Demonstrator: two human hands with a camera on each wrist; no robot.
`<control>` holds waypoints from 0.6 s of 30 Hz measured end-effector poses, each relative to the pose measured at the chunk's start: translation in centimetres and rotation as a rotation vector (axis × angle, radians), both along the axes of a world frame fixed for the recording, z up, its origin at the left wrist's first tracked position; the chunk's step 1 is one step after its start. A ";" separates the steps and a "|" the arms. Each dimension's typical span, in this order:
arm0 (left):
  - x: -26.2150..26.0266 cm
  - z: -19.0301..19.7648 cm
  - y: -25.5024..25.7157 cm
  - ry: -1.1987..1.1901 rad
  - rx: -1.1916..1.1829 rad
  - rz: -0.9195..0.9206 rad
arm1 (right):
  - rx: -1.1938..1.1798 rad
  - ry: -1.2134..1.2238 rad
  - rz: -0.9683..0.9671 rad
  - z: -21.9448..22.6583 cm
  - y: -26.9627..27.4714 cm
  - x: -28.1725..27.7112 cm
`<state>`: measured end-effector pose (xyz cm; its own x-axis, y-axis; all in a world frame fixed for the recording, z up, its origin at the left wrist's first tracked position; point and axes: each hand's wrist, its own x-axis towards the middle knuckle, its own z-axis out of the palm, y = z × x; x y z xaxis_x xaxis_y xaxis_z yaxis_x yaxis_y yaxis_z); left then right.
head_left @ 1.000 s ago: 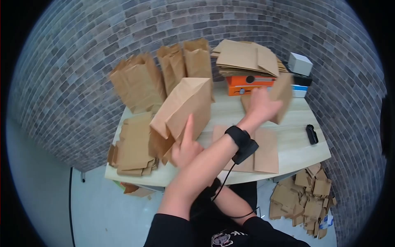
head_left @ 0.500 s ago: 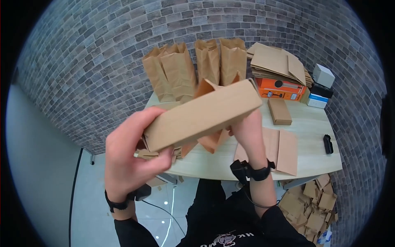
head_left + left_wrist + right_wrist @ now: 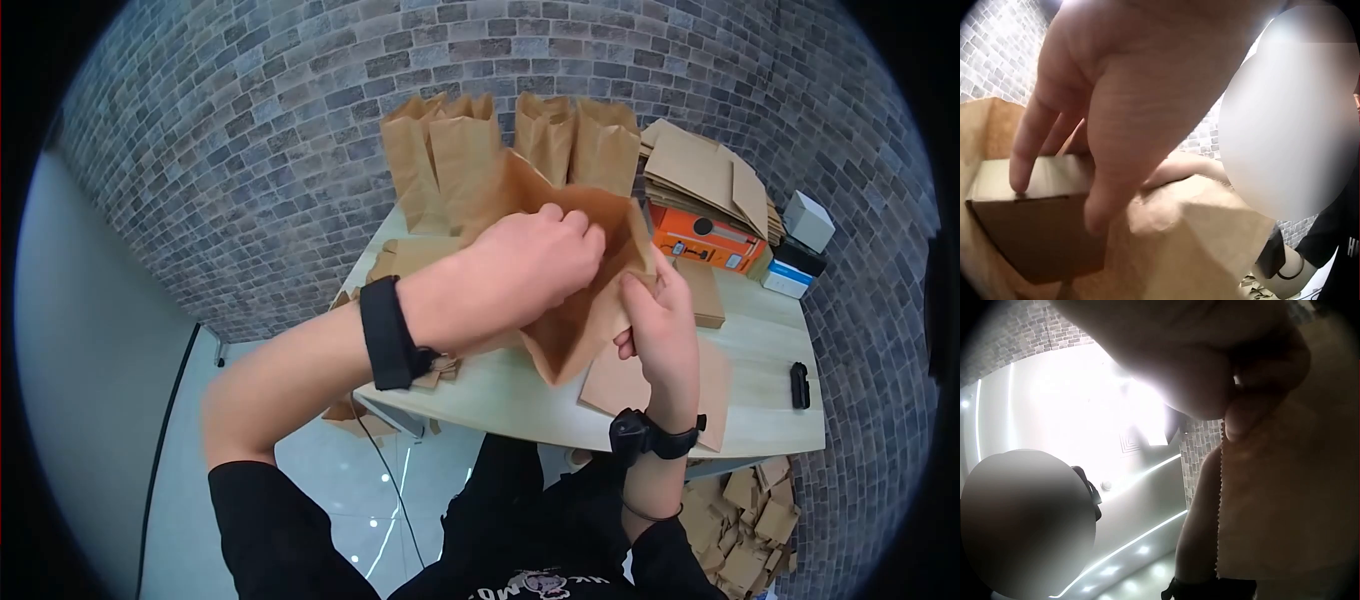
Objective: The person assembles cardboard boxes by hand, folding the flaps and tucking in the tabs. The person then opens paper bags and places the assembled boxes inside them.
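An opened brown paper bag [image 3: 600, 325] is held up above the table. Its rim is gripped by my right hand [image 3: 665, 320], with the thumb at the near edge; in the right wrist view that hand [image 3: 1235, 369] pinches the bag's zigzag edge [image 3: 1272, 506]. My left hand [image 3: 535, 265] reaches into the bag's mouth. In the left wrist view, the left hand [image 3: 1129, 94] holds a small cardboard box [image 3: 1041, 244] between thumb and fingers, partly inside the bag [image 3: 1191, 244]. The head view hides that box behind the hand.
Several upright paper bags [image 3: 460, 150] line the table's back. Flat cardboard [image 3: 705, 175] lies on orange boxes [image 3: 705, 238]. Another brown box [image 3: 703, 292], flat cardboard pieces [image 3: 420, 255], a brown sheet [image 3: 610, 380] and a black object [image 3: 800, 385] lie on the table.
My left hand has brought the box from the right side of the table, past my chest, and into the mouth of the bag. My right hand has moved right with the bag.
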<state>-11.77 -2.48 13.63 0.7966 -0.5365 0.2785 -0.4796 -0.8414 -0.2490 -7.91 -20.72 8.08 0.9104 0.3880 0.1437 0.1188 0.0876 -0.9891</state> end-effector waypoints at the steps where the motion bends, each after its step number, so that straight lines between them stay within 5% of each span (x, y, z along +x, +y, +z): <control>1: 0.6 0.2 -0.2 -0.003 0.004 -0.008 | 0.027 0.018 -0.017 0.1 -0.5 0.5; 5: -2.5 4.1 0.1 -0.003 -0.277 -0.103 | 0.116 -0.012 0.004 -0.6 -1.5 4.1; 7: -7.0 5.0 -0.3 0.244 -0.697 -0.132 | 0.176 -0.014 0.061 -1.1 -1.2 6.7; 9: -9.7 1.5 0.0 0.366 -0.666 -0.401 | 0.129 0.005 0.073 -0.9 -0.6 8.1; 13: -6.1 -10.6 -5.8 0.845 -0.474 -0.442 | 0.000 -0.018 0.033 -0.4 0.8 7.8; 14: -3.0 -12.9 -6.8 0.825 -0.484 -0.452 | -0.027 -0.051 0.057 -0.5 0.7 8.2; 15: 0.0 -17.1 -8.2 0.719 -0.729 -0.294 | -0.052 -0.049 0.057 -0.3 0.3 7.8; 16: 3.1 -17.2 -10.0 0.677 -0.772 -0.079 | -0.124 -0.048 0.017 0.6 -0.1 7.4; 18: 8.6 -22.6 -13.0 0.209 -0.991 0.025 | -0.205 -0.061 -0.012 1.9 -1.9 7.7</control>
